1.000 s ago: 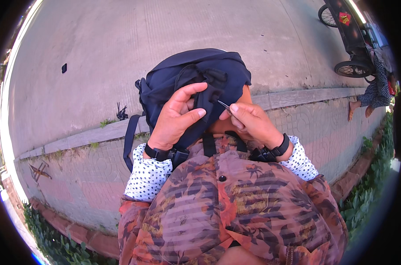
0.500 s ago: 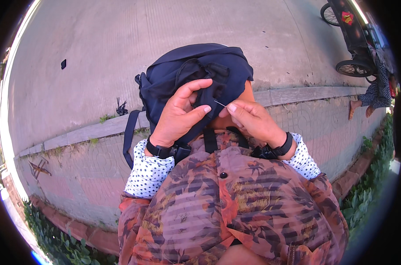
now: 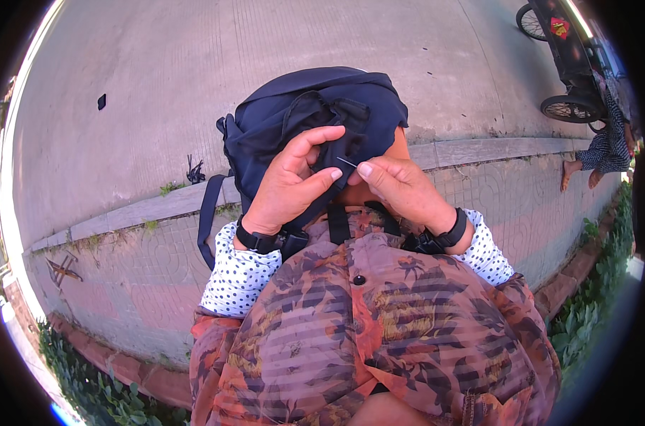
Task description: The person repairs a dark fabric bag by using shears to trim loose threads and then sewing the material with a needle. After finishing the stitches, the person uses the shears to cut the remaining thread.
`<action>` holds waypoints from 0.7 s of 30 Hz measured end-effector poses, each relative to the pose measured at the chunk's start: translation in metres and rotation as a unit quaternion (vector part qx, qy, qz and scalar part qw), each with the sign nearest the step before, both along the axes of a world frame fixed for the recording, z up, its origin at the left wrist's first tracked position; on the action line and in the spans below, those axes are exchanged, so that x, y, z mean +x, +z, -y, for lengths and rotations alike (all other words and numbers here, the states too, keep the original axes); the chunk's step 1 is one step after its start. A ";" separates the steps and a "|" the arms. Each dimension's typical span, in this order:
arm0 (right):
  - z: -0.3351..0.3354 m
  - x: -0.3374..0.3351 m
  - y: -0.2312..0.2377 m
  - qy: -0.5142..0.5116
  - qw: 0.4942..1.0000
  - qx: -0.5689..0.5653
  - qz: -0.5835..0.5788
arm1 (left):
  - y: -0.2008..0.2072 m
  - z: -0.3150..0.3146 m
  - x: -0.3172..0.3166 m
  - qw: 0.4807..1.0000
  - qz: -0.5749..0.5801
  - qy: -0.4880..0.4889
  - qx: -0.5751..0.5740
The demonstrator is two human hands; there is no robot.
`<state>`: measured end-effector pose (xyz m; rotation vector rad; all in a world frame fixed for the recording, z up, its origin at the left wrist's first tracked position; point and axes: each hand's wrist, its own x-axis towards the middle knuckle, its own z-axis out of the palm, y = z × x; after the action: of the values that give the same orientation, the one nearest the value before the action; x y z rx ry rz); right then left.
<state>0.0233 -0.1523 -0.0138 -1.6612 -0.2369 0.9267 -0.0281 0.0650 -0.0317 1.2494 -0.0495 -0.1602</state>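
A dark navy fabric bag [image 3: 265, 113], probably a backpack, rests across my lap, with rumpled black cloth on its upper side. Over its near part, my right hand [image 3: 413, 193] pinches a thin sewing needle [image 3: 346, 162] between thumb and fingers. The needle points left, toward my other hand. My left hand [image 3: 283, 188] is over the bag's left side, its thumb and index finger apart in a curve; its lower fingers are partly hidden. No thread can be made out.
A navy strap [image 3: 207, 220] hangs to the left. Beyond the kerb [image 3: 127, 212], a small black object [image 3: 101, 102] lies on the concrete. Far right are a wheeled cart [image 3: 567, 67] and another person's bare feet [image 3: 569, 174]. Green plants [image 3: 581, 323] line the paving behind.
My right hand has shifted slightly and the needle's tip is now a little farther left and higher. My left hand and the bag have barely moved.
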 end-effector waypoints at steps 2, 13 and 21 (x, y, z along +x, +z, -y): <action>0.000 0.000 0.000 -0.002 1.000 0.003 0.005 | 0.001 0.000 0.000 1.000 -0.001 0.000 0.004; 0.010 -0.001 -0.005 -0.023 0.999 0.020 -0.023 | 0.002 0.000 -0.001 0.999 -0.018 0.014 -0.039; 0.005 -0.001 0.009 0.005 0.999 0.005 -0.035 | 0.003 0.001 -0.001 1.000 -0.003 0.023 -0.021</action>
<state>0.0220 -0.1569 -0.0048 -1.6171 -0.2021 0.9885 -0.0289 0.0637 -0.0290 1.2076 -0.0177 -0.1220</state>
